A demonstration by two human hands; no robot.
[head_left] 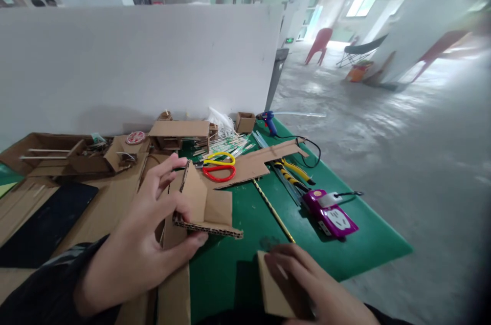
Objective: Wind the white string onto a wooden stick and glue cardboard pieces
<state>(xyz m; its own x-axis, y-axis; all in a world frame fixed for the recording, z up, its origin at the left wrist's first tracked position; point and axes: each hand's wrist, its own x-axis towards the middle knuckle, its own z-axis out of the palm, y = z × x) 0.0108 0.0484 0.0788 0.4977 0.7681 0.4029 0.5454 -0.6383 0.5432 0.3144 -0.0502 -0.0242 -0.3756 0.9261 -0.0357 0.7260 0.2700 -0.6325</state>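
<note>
My left hand (pixel 149 222) grips a small folded cardboard piece (pixel 218 207) with joined panels, its corrugated edges facing me; the thumb is below and the fingers are on its left side. At the front of the table, my right hand (pixel 307 279) holds a small flat cardboard piece (pixel 274 289), partly hidden under the fingers. Just behind the folded piece lie scissors (pixel 219 166) with one yellow and one red handle loop. A thin gold twisted rod (pixel 274 211) rests on the green mat between the hands.
A purple power strip (pixel 332 215), pliers (pixel 293 172) and a blue glue gun (pixel 268 121) lie at the right. Thin wooden sticks (pixel 226 146) pile up at the back. Cardboard boxes (pixel 92 156) and a black sheet (pixel 49 220) occupy the left. A white partition (pixel 138 59) stands behind.
</note>
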